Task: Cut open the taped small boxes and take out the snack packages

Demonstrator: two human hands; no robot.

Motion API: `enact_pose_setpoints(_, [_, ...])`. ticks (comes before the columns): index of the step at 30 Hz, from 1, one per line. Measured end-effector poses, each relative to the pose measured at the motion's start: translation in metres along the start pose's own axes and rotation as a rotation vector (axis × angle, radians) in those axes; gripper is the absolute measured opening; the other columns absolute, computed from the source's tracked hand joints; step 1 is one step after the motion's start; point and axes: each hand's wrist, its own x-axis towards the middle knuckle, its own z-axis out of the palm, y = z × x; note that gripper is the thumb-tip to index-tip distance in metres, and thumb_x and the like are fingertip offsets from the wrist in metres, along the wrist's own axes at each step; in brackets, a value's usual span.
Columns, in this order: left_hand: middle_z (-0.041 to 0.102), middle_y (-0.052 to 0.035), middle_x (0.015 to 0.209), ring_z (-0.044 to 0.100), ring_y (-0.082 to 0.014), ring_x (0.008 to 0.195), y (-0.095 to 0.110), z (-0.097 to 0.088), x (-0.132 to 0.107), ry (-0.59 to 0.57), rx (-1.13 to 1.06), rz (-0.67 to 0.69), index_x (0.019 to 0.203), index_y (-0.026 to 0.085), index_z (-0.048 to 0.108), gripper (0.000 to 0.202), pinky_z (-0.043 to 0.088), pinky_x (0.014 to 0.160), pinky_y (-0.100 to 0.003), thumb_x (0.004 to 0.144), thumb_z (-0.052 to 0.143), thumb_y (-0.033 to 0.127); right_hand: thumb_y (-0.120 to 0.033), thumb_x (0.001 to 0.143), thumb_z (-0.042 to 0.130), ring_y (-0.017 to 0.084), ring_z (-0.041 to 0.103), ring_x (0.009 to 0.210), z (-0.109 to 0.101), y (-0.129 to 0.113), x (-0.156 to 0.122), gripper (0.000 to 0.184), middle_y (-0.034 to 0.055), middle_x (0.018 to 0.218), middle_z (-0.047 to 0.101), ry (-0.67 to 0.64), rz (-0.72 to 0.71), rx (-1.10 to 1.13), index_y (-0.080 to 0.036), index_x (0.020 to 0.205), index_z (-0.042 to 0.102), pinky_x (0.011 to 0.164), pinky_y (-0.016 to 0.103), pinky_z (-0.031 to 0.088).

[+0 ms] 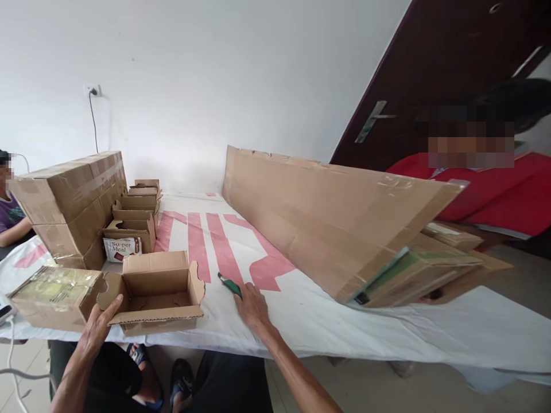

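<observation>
My left hand grips the near left corner of an open cardboard box, thumb on its side flap. The box sits at the table's near edge with its flaps raised, and its inside looks bare. To the right of it, my right hand rests low over the table, closed round a green utility knife. The knife points forward and left, apart from the box; whether its blade is out I cannot tell. A taped carton stands just left of my left hand.
Stacked taped cartons and a row of open boxes, one with a white "Super Meal" packet, line the left. A long cardboard panel leans at right. Behind it, a person in red; another person sits left.
</observation>
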Motion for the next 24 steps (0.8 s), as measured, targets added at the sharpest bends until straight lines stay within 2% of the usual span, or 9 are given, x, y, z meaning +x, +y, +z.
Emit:
enact_pose_setpoints(4, [0.079, -0.0088, 0.109, 0.069, -0.0391, 0.126, -0.004, 0.010, 0.012, 0.028, 0.018, -0.108, 0.103, 0.037, 0.088, 0.056, 0.050, 0.122, -0.049, 0.076, 0.063, 0.079, -0.025, 0.099, 0.051, 0.033, 0.063, 0.107, -0.007, 0.000, -0.005, 0.029, 0.0170, 0.112, 0.069, 0.102, -0.017, 0.148, -0.015, 0.115, 0.072, 0.091, 0.043, 0.048])
enact_pose_setpoints(7, [0.079, -0.0076, 0.100, 0.072, -0.0370, 0.119, 0.008, 0.015, 0.011, -0.004, 0.054, -0.185, 0.100, 0.035, 0.086, 0.056, 0.058, 0.111, -0.045, 0.076, 0.063, 0.079, -0.041, 0.102, 0.050, 0.032, 0.066, 0.109, -0.022, -0.021, -0.007, 0.037, 0.0164, 0.113, 0.072, 0.180, -0.086, 0.512, -0.017, 0.119, 0.072, 0.098, 0.046, 0.052])
enact_pose_setpoints(10, [0.079, -0.0052, 0.100, 0.074, -0.0344, 0.111, 0.036, 0.013, 0.002, -0.030, 0.056, -0.320, 0.097, 0.032, 0.082, 0.052, 0.062, 0.099, -0.043, 0.081, 0.065, 0.079, -0.060, 0.099, 0.055, 0.031, 0.070, 0.116, -0.045, -0.053, -0.012, 0.054, 0.0167, 0.127, 0.074, 0.074, -0.057, 0.925, -0.018, 0.129, 0.071, 0.098, 0.044, 0.058])
enact_pose_setpoints(13, [0.079, -0.0031, 0.093, 0.074, -0.0330, 0.103, 0.065, 0.008, -0.008, -0.083, 0.002, -0.381, 0.088, 0.032, 0.078, 0.047, 0.063, 0.091, -0.042, 0.080, 0.068, 0.077, -0.069, 0.094, 0.060, 0.031, 0.072, 0.116, -0.069, -0.081, -0.020, 0.067, 0.0172, 0.135, 0.073, -0.092, -0.092, 1.123, -0.018, 0.137, 0.069, 0.093, 0.041, 0.061])
enact_pose_setpoints(15, [0.078, -0.0017, 0.090, 0.073, -0.0318, 0.100, 0.078, 0.006, -0.011, -0.136, -0.022, -0.362, 0.086, 0.032, 0.077, 0.045, 0.062, 0.090, -0.041, 0.079, 0.070, 0.076, -0.069, 0.089, 0.066, 0.030, 0.072, 0.111, -0.081, -0.095, -0.025, 0.072, 0.0164, 0.133, 0.073, -0.143, -0.124, 1.126, -0.018, 0.140, 0.068, 0.087, 0.038, 0.061])
enact_pose_setpoints(17, [0.075, -0.0006, 0.088, 0.072, -0.0304, 0.097, 0.082, 0.006, -0.013, -0.159, -0.018, -0.363, 0.088, 0.032, 0.076, 0.045, 0.062, 0.088, -0.040, 0.079, 0.070, 0.075, -0.064, 0.086, 0.070, 0.027, 0.071, 0.099, -0.090, -0.105, -0.028, 0.065, 0.0126, 0.116, 0.076, -0.169, -0.135, 1.034, -0.018, 0.132, 0.071, 0.082, 0.035, 0.059])
enact_pose_setpoints(20, [0.071, -0.0005, 0.084, 0.071, -0.0300, 0.091, 0.077, 0.008, -0.014, -0.134, 0.018, -0.390, 0.087, 0.029, 0.074, 0.046, 0.061, 0.083, -0.040, 0.078, 0.071, 0.074, -0.054, 0.087, 0.069, 0.023, 0.065, 0.083, -0.097, -0.114, -0.027, 0.040, 0.0042, 0.086, 0.072, -0.194, -0.181, 0.910, -0.018, 0.105, 0.074, 0.080, 0.035, 0.054])
enact_pose_setpoints(22, [0.069, -0.0016, 0.083, 0.070, -0.0304, 0.090, 0.073, 0.010, -0.014, -0.121, 0.028, -0.376, 0.083, 0.028, 0.072, 0.047, 0.061, 0.082, -0.041, 0.076, 0.070, 0.074, -0.048, 0.089, 0.064, 0.022, 0.061, 0.079, -0.100, -0.116, -0.025, 0.028, 0.0022, 0.079, 0.068, -0.206, -0.216, 0.894, -0.020, 0.088, 0.069, 0.078, 0.034, 0.051])
enact_pose_setpoints(24, [0.069, -0.0027, 0.084, 0.069, -0.0303, 0.090, 0.072, 0.012, -0.013, -0.124, 0.014, -0.335, 0.084, 0.026, 0.073, 0.049, 0.060, 0.083, -0.041, 0.076, 0.069, 0.074, -0.045, 0.088, 0.062, 0.021, 0.058, 0.075, -0.101, -0.117, -0.022, 0.026, 0.0017, 0.074, 0.066, -0.222, -0.227, 0.890, -0.022, 0.075, 0.062, 0.073, 0.032, 0.047])
